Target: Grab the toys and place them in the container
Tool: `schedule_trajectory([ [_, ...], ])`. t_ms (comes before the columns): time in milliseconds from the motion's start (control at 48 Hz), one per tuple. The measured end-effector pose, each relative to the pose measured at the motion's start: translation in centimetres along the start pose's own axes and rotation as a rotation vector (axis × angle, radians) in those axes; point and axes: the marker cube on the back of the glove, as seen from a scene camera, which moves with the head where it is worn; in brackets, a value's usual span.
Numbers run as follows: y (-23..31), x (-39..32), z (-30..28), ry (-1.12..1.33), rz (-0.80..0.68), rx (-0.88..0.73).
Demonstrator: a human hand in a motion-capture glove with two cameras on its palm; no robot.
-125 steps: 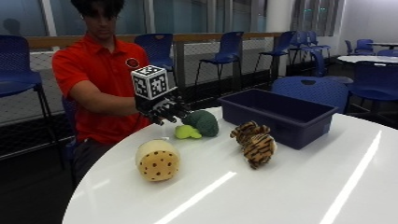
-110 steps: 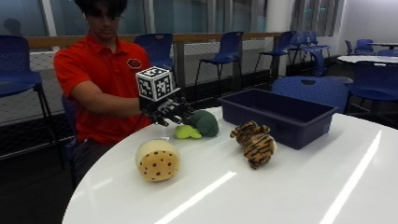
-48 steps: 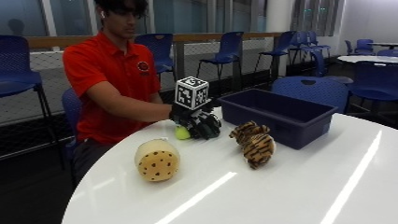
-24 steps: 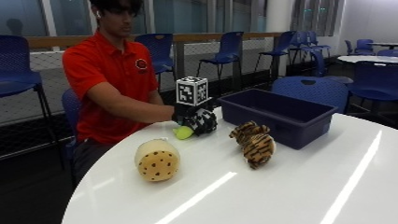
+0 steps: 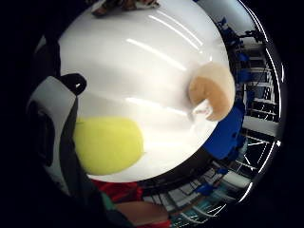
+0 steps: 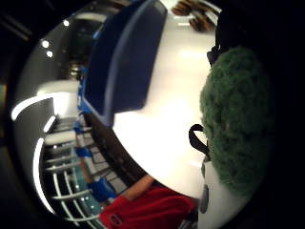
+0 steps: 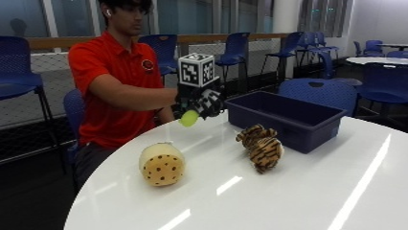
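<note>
Right hand (image 7: 203,103) holds the green-and-yellow toy (image 7: 189,117) clear above the worktop (image 7: 306,191), fingers apparently curled round it. Step: carrying. Next: move over the blue container (image 7: 287,117) and release.

Seated person with gloved right hand (image 7: 201,102) raised above the table edge.

The right arm reaches forward from the shoulder, elbow bent, forearm roughly level, bare between the short sleeve and the black glove. The gloved fingers (image 7: 210,106) are curled round a green broccoli plush toy (image 6: 238,129), whose yellow-green stem (image 7: 188,118) pokes out below the palm.
</note>
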Motion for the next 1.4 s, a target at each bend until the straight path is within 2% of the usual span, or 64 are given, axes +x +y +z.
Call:
schedule_trajectory([
  [229,-4.5,-3.9,-8.4,0.045,-0.055,0.118],
  [479,-10.0,-13.0,-12.0,-0.017,-0.199,0.119],
  [730,-15.3,-17.4,-9.0,0.019,-0.129,0.069],
  [875,-16.7,-18.0,-5.4,0.047,-0.232,0.034],
  [980,-16.4,-19.9,-4.4,-0.058,-0.270,-0.010],
  [1084,-16.0,-19.0,-3.9,0.094,-0.273,-0.079],
  [1167,-15.0,-19.5,-4.2,-0.009,-0.292,-0.126],
  [1292,-13.4,-17.4,-5.1,0.025,-0.303,-0.050],
  [1397,-12.5,-14.0,-5.8,0.000,-0.248,-0.026],
])
